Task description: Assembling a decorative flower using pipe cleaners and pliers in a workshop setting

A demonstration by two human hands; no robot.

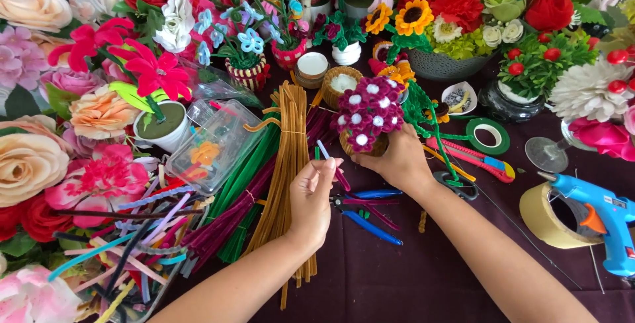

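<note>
A dark maroon table (pixel 397 283) carries pipe-cleaner bundles (pixel 281 164), blue glue gun (pixel 598 220), tape roll (pixel 546 214), pliers (pixel 364 214).

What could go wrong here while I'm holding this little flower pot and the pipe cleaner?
The small basket pot, held up in your right hand, could tip onto the pipe cleaner bundles. The pipe cleaner in your left hand might snag the maroon flowers.

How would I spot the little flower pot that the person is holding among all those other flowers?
Start at the dark purple table and follow the right hand up from the lower edge. Its grip is closed around a small woven basket pot topped with a dome of maroon pipe-cleaner flowers. Unlike the pots standing around it, it is lifted off the table, and each bloom has a white centre.
</note>
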